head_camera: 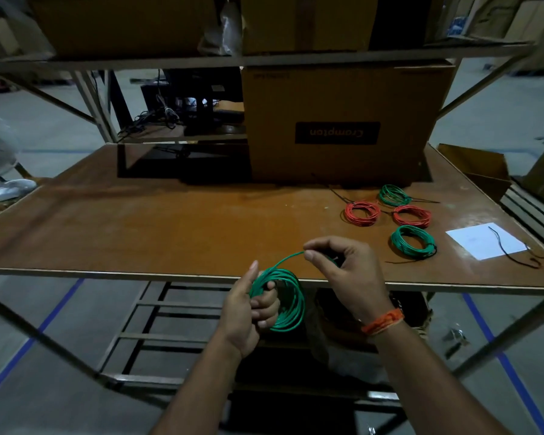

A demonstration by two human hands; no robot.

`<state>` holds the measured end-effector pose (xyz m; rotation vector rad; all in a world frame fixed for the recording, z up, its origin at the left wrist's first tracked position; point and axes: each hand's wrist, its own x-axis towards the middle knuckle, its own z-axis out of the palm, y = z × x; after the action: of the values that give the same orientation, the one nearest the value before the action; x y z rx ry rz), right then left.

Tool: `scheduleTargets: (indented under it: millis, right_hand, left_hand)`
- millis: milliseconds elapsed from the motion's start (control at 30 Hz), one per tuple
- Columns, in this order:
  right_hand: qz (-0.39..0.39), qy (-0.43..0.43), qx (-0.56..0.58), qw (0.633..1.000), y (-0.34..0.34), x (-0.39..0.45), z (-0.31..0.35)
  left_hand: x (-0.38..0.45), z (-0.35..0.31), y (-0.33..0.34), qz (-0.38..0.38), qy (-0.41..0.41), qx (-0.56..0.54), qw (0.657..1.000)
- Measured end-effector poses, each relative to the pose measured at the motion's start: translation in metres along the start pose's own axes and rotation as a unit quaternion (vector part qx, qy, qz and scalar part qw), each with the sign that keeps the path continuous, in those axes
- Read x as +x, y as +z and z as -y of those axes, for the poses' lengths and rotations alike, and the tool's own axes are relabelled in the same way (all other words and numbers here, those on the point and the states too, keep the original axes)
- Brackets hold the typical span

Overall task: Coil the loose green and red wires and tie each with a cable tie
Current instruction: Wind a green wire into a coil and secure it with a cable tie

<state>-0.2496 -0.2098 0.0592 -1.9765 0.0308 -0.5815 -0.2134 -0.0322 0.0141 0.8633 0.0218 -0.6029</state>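
**At the table's near edge: green coil almost wound, tie not yet on**

Over the near edge of the table (170, 221), the person holds a green coil (283, 301) in the left hand (248, 312). That hand's fingers are curled through the loops, with the thumb standing straight up beside them. The right hand (343, 271) sits just above and to the right, thumb and forefinger pinching the wire's free end (288, 257).

Key relation: the free end runs up and to the right from the coil to the right-hand pinch, a short arc. The coil's ring stands roughly upright, facing the person's right. The right hand is the nearer one to the loose end; the left only anchors the loops. Judgement: the last turn is to be laid onto the coil, then a tie fetched.

Condition of the coil: many even loops, bright green, close-packed, no visible tie.

On the table's right side lie four finished coils, well apart from the hands: two green (413, 243) (393, 195) and two red (361, 213) (412, 216), each with a black tie. A loose tie (512, 255) lies across a white sheet (484, 244) further right, nearer the right hand.
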Motion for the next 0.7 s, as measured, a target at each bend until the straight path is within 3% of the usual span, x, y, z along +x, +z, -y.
scheduleTargets:
  millis: [233,333,400,467,567,700]
  right_hand:
    - [-0.005,0.065,-0.019,0.998,0.019,-0.033,-0.018]
    - [0.083,0.094,-0.098,0.987,0.023,-0.044,-0.022]
    - [0.07,0.104,-0.128,0.984,0.019,-0.045,-0.019]
    - [-0.031,0.111,-0.093,0.989,0.012,-0.043,-0.01]
    - [-0.133,0.032,-0.07,0.988,0.004,-0.035,0.013]
    - [-0.063,-0.04,-0.152,0.986,0.019,-0.029,0.028]
  left_hand:
    - [0.01,-0.012,-0.004,-0.037,0.064,-0.084,0.994]
    - [0.013,-0.016,-0.007,-0.046,0.068,-0.083,0.993]
    - [0.015,-0.019,-0.01,-0.06,0.08,-0.034,0.994]
    - [0.017,-0.021,-0.013,-0.067,0.097,0.043,0.992]
    - [0.019,-0.022,-0.014,-0.067,0.111,0.188,0.974]
    - [0.017,-0.025,-0.006,-0.02,0.084,0.291,0.953]
